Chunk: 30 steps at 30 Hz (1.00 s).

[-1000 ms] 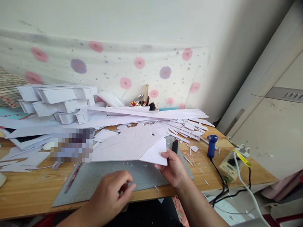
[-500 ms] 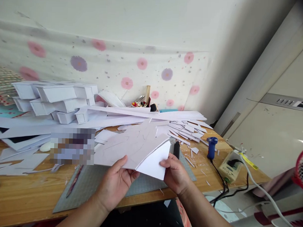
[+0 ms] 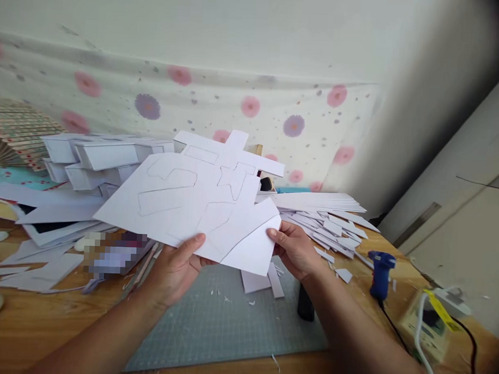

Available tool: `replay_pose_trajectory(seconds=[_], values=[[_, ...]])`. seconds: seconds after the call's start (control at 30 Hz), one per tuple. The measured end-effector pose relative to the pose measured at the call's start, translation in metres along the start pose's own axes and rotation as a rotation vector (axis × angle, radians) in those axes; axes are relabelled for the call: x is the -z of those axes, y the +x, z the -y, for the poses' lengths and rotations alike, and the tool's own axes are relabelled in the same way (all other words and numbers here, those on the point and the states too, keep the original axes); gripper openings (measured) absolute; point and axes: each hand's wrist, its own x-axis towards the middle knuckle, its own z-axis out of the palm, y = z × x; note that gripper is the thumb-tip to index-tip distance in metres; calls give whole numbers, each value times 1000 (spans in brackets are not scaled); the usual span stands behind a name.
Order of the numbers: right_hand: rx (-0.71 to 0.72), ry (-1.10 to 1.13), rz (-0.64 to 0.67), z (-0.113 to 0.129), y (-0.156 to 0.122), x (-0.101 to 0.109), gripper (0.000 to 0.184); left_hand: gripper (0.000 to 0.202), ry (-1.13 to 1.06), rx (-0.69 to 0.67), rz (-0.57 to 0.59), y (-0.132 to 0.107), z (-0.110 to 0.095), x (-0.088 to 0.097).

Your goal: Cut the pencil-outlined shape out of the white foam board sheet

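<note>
My left hand (image 3: 185, 261) pinches the lower edge of a large white foam board cutout (image 3: 167, 195), thumb on top. Pencil outlines mark its face, and its far end has cross-like arms and a notch. My right hand (image 3: 294, 246) grips a smaller white foam board piece (image 3: 255, 244) by its right edge. That piece lies against the cutout's curved right edge; whether they are joined I cannot tell. Both are raised and tilted toward me, above the grey cutting mat (image 3: 228, 328). Small white offcuts (image 3: 256, 281) rest on the mat beneath.
Stacked white box shapes (image 3: 105, 157) stand at the back left. Foam board scraps (image 3: 333, 228) are heaped at the right, near a blue glue gun (image 3: 380, 273). A power strip (image 3: 427, 324) with cords sits at the table's right edge. A black object (image 3: 306, 304) lies by my right forearm.
Both hands have raised and tipped the boards upright, so the pencilled face shows more fully. More of the cutting mat and its offcuts is visible. The camera view has shifted.
</note>
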Motion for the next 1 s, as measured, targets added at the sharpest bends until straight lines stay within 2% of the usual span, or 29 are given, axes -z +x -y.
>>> replay_pose_trajectory(seconds=[0.13, 0.37, 0.53, 0.7, 1.0], values=[[25, -22, 4, -7, 14, 0, 33, 69, 14, -4, -7, 16, 0, 8], [97, 32, -60, -33, 18, 2, 29, 58, -87, 24, -30, 31, 16, 26], [99, -2, -105, -44, 13, 0, 27, 64, -90, 62, -50, 31, 17, 29], [130, -6, -131, -49, 8, -2, 24, 68, -119, -4, -68, 28, 15, 29], [124, 9, -77, -50, 4, -5, 21, 71, -100, -41, -56, 25, 12, 30]])
